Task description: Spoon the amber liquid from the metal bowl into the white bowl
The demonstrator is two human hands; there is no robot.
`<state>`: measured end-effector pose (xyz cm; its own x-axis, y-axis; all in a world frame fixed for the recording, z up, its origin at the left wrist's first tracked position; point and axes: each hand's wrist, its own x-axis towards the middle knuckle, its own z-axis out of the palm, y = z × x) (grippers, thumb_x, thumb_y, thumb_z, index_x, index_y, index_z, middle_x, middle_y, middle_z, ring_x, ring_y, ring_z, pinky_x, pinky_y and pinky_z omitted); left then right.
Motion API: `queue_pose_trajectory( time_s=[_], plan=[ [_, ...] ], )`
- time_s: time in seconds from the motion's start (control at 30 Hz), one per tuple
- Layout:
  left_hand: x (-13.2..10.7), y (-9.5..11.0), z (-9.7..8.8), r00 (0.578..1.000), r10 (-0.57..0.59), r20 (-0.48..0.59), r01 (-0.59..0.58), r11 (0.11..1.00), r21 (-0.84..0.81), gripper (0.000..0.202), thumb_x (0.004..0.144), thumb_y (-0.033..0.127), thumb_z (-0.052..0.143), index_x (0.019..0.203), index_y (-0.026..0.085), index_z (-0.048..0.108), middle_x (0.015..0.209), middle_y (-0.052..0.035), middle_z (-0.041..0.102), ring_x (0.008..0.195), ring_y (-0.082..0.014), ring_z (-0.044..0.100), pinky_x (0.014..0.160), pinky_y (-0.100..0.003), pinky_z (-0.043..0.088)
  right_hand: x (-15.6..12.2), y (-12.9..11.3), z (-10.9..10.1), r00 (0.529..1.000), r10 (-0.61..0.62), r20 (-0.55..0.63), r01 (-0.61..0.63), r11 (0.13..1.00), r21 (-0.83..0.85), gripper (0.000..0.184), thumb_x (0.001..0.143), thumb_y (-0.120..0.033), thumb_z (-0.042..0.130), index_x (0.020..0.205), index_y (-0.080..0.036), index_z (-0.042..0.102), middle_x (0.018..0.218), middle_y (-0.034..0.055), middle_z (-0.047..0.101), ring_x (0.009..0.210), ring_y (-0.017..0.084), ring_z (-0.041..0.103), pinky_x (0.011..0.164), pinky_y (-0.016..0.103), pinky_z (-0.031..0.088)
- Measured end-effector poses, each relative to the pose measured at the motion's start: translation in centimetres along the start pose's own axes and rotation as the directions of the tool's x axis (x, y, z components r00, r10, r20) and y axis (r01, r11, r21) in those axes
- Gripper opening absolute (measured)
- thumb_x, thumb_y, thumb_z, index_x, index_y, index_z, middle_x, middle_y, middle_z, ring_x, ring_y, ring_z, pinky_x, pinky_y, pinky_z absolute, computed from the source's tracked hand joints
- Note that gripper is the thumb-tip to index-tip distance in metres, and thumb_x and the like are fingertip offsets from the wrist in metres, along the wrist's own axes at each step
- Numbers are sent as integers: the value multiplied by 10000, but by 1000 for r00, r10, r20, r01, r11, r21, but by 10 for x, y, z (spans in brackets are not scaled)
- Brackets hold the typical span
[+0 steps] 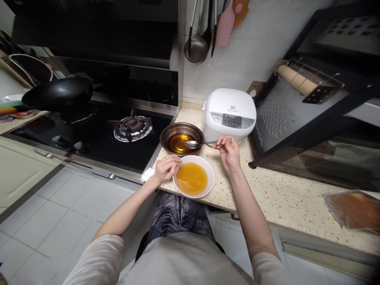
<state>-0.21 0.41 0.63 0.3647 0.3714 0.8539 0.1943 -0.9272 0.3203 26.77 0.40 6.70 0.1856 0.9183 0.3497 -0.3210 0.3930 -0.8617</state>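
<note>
Between my thumb and fingers, my right hand [228,151] grips the handle of a metal spoon [192,145]. The spoon's bowl is over the right part of a dark metal bowl [165,133], which has amber liquid [179,143] in it. Nearer to me stands a white bowl [210,176] with orange-yellow liquid [192,179]. My left hand [168,168] is closed at the white bowl's left rim, its fingertips pinching the edge. Under that hand, a bit of white tissue or cloth [147,174] shows.
A white rice cooker [230,109] stands behind the bowls. To the left is a gas stove with a burner [132,124] and a black wok [59,93]. A black rack [276,114] stands at right, and a wrapped brown item [353,208] lies on the counter [282,194].
</note>
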Motion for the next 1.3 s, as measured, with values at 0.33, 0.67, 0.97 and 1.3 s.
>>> queue_pose_trajectory(
  time_s=[0.33, 0.67, 0.97, 1.3],
  plan=[
    [-2, -2, 0, 998, -24, 50, 25, 1000, -16, 352, 1017, 196, 405, 1085, 162, 748, 1051, -111, 779, 1037, -221, 728, 905, -412, 607, 1, 47, 7, 996, 35, 85, -21, 986, -166, 443, 852, -635, 651, 723, -217, 584, 842, 21, 619, 732, 143, 575, 764, 303, 517],
    [-2, -2, 1, 998, -29, 56, 30, 999, -28, 354, 1027, 193, 391, 1073, 152, 739, 1082, -128, 768, 1036, -223, 724, 900, -418, 596, 4, 57, 10, 990, 66, 125, -45, 985, -166, 461, 815, -648, 683, 700, -210, 596, 802, 11, 629, 629, 119, 513, 618, 273, 463],
    [-3, -2, 1, 998, -48, 48, 49, 998, -27, 353, 1022, 193, 401, 1049, 159, 752, 1079, -123, 769, 1032, -224, 724, 902, -422, 601, 3, 58, 10, 980, 173, 96, -176, 984, 23, 452, 778, -607, 753, 693, -206, 563, 788, 13, 615, 629, 114, 509, 571, 250, 465],
    [-3, -2, 0, 998, -31, 59, 32, 999, -14, 349, 1009, 159, 399, 1049, 139, 744, 1082, -131, 767, 1037, -222, 717, 906, -411, 593, 3, 54, 8, 981, 179, 79, -187, 976, 114, 409, 828, -535, 741, 696, -209, 533, 804, 15, 596, 650, 126, 530, 605, 269, 499]
  ],
)
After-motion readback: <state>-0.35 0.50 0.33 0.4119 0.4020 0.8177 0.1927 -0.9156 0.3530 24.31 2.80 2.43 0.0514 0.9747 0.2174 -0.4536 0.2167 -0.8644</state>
